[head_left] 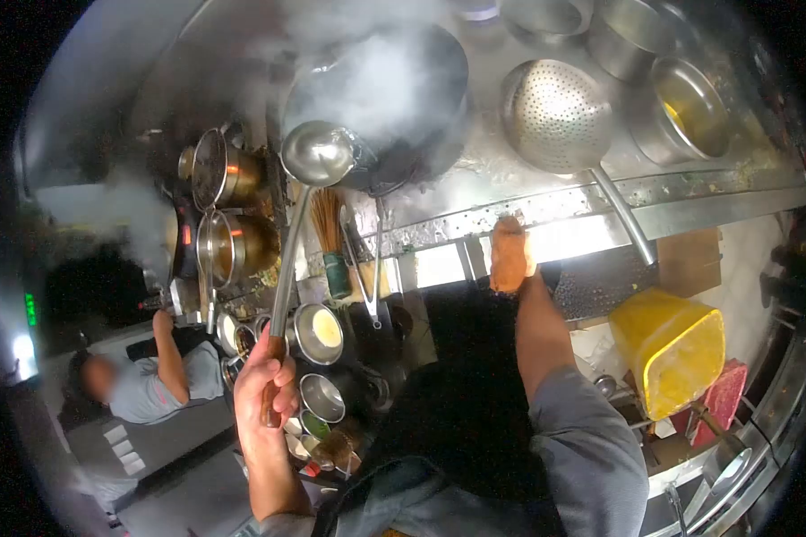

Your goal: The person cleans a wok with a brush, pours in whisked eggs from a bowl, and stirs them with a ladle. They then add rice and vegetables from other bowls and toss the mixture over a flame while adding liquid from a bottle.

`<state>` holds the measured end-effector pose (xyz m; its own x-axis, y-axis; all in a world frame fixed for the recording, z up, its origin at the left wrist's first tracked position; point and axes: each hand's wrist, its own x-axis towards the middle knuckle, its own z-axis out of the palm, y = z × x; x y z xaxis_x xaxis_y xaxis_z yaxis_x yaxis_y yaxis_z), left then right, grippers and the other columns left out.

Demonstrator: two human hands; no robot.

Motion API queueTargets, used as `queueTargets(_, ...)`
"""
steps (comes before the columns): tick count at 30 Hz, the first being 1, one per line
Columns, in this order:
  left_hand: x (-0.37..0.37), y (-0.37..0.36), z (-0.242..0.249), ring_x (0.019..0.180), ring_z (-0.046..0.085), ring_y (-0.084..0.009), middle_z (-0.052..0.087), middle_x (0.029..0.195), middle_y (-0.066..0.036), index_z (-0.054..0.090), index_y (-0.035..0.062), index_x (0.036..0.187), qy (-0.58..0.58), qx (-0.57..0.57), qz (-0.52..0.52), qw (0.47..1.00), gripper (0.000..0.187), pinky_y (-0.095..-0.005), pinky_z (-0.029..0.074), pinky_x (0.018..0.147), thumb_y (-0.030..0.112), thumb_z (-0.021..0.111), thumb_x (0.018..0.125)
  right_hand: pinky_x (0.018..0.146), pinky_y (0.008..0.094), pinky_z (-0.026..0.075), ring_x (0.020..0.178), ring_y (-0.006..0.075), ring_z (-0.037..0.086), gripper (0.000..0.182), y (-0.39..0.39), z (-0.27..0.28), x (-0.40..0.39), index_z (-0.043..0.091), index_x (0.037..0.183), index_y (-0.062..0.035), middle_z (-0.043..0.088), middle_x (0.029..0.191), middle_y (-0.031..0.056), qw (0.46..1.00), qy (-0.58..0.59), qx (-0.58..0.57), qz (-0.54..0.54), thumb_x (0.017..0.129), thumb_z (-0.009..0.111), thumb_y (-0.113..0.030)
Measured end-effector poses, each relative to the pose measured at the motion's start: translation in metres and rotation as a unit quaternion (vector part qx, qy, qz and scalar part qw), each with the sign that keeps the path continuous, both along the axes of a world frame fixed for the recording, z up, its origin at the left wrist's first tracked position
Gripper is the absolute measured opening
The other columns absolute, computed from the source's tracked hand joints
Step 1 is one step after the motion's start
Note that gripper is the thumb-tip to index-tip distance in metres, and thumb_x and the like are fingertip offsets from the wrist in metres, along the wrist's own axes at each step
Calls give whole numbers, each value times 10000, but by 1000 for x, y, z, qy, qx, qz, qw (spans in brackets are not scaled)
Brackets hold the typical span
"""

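My left hand (267,385) is wrapped around the wooden grip of a long-handled ladle (318,154). The ladle's metal bowl is at the near left rim of a dark wok (425,148), and thick steam hides much of the wok's inside. At the front edge of the stove, my right hand (530,265) is closed on an orange cloth (509,255), which covers most of its fingers. A bamboo brush (327,224) with a green-wrapped handle and metal tongs (374,291) lie between the ladle and the stove edge.
A perforated strainer (560,116) lies on the stove, its handle jutting over the front edge. Metal pots (681,112) stand behind it. A yellow container (681,349) is at right. Bowls (318,333) and more pots (233,246) stand at left, near another person (166,376).
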<state>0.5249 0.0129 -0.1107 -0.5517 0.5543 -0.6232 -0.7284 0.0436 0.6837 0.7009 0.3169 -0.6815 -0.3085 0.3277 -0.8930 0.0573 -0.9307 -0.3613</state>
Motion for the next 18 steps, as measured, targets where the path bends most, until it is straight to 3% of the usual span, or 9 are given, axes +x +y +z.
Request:
queueTargets(1, -5, 6, -4, 382, 405, -124, 482, 715, -64, 369, 112, 1454, 4, -7, -3, 1000, 605, -242, 373, 325, 30, 477, 864, 629, 284, 476, 711, 163, 596, 237, 5, -3, -11, 620, 1041, -117, 611, 790, 31, 1000, 13, 5, -16, 931, 566, -320)
queueTargets(3, -14, 21, -12, 388, 420, -124, 502, 739, -60, 332, 110, 1477, 156, -171, -49, 972, 646, -230, 376, 334, 9, 487, 858, 632, 285, 478, 717, 164, 597, 243, 12, -8, -20, 618, 1047, -114, 611, 799, 32, 998, 31, 16, -48, 928, 571, -320)
queueTargets(5, -20, 30, -26, 414, 439, -109, 546, 783, -61, 281, 107, 1503, 186, -192, -70, 961, 696, -223, 388, 360, -44, 480, 852, 635, 285, 479, 723, 165, 597, 248, 13, -7, -14, 615, 1053, -111, 611, 808, 33, 995, 39, 42, -77, 926, 576, -320)
queueTargets(7, -17, 44, -44, 445, 456, -92, 578, 818, -63, 242, 92, 1514, 340, -321, -114, 877, 710, -215, 394, 388, -80, 455, 859, 638, 285, 481, 729, 166, 598, 254, 9, -5, -2, 613, 1059, -108, 611, 817, 34, 990, 30, 84, -106, 924, 581, -321)
queueTargets(11, 5, 90, -59, 462, 473, -84, 584, 829, -52, 186, 90, 1527, 398, -299, -142, 856, 714, -211, 409, 405, -73, 445, 882, 643, 286, 484, 741, 168, 599, 267, -14, 9, 41, 608, 1070, -102, 612, 836, 35, 966, -42, 193, -164, 919, 591, -322)
queueTargets(13, 23, 126, -63, 447, 496, -94, 558, 781, -50, 161, 88, 1529, 379, -257, -144, 877, 719, -216, 414, 369, -61, 444, 886, 646, 286, 486, 747, 169, 600, 275, -16, 17, 53, 606, 1076, -99, 612, 845, 36, 966, -44, 204, -156, 917, 595, -322)
queueTargets(15, 34, 159, -83, 433, 495, -95, 544, 757, -41, 155, 88, 1531, 377, -169, -147, 899, 729, -222, 399, 345, -57, 454, 881, 649, 286, 488, 753, 170, 600, 282, -12, 26, 46, 603, 1082, -96, 613, 854, 37, 980, 21, 161, -112, 914, 600, -322)
queueTargets(18, 69, 251, -76, 398, 471, -108, 523, 689, -38, 196, 80, 1520, 294, -125, -160, 934, 723, -218, 360, 328, -29, 465, 857, 653, 287, 490, 762, 172, 601, 293, -7, 52, 14, 600, 1091, -91, 613, 868, 38, 986, 154, 57, -29, 911, 608, -323)
